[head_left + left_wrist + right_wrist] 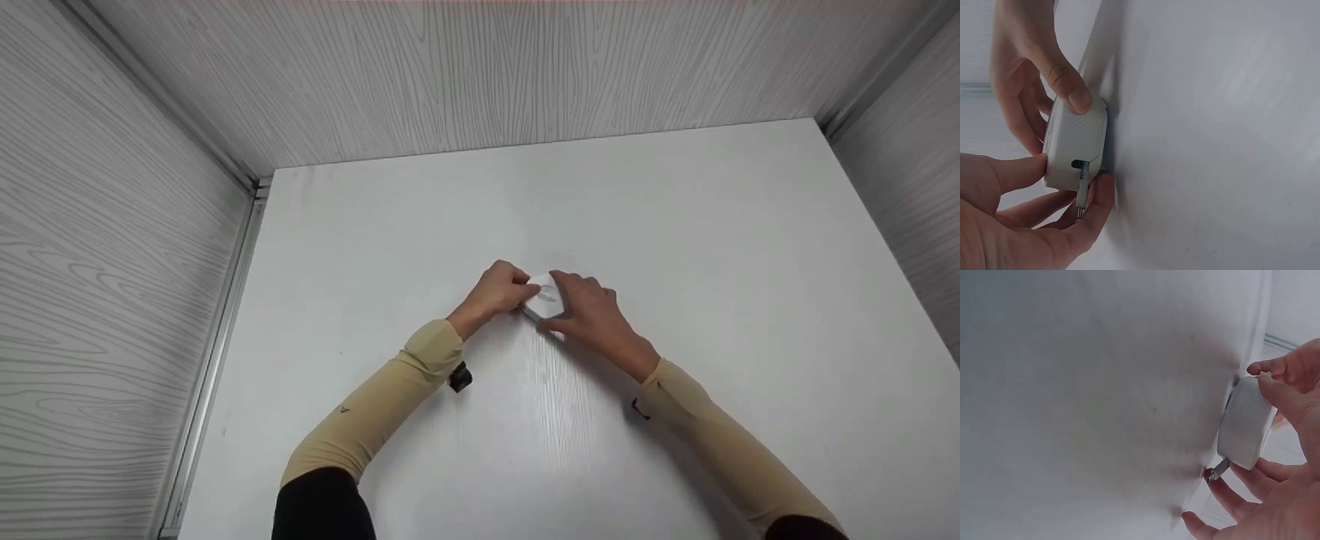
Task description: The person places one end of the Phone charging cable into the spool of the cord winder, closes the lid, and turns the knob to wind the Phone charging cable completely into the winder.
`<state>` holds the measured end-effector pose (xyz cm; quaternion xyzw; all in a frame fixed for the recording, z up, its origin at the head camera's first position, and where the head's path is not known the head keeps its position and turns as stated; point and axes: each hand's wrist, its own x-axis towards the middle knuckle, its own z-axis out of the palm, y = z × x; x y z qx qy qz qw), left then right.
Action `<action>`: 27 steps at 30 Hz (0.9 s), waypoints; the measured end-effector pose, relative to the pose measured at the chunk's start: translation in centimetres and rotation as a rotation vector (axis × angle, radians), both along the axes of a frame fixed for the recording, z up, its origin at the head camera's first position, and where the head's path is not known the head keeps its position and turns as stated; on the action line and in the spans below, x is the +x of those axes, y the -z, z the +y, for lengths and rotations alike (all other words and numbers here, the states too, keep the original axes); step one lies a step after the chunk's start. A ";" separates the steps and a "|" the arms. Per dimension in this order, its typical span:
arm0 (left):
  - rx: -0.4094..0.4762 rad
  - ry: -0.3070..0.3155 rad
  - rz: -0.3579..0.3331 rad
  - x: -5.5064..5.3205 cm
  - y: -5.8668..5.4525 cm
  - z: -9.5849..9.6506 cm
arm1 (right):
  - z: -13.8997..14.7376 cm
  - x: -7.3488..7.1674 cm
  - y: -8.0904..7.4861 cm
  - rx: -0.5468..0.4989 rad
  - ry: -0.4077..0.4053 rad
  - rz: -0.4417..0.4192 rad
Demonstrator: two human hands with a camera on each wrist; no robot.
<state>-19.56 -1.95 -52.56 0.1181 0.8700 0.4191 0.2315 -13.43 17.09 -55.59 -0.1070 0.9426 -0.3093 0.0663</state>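
A small white many-sided case (545, 298) with a raised oval mark on top is between both hands, low over the white table. My left hand (499, 289) pinches its left side, thumb on the upper edge and fingers lower down. The right hand (592, 307) grips the opposite side, its thumb along the near wall and its fingers round the far one. In the left wrist view, a grey plug (1082, 188) sticks out of a slot in the textured side wall, close over the left fingers. Another metal-tipped plug (1219, 470) juts from the case in the right wrist view.
The white tabletop (540, 210) meets a wood-grain back panel (480, 75) and a left side panel (90, 300) with a metal rail (214, 352). Another panel stands at the right. A small black item (460, 377) shows beside the left sleeve.
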 end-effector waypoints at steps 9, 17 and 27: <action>-0.061 0.051 0.089 -0.4 0.8 -0.2 | 0.0 -0.2 -0.2 0.009 -0.036 -0.003; -0.083 0.037 0.070 0.1 0.3 -0.6 | 0.1 -0.3 0.1 0.043 -0.050 0.012; -0.013 0.008 0.050 0.3 1.1 -1.0 | 0.2 -0.1 0.4 0.012 -0.039 0.011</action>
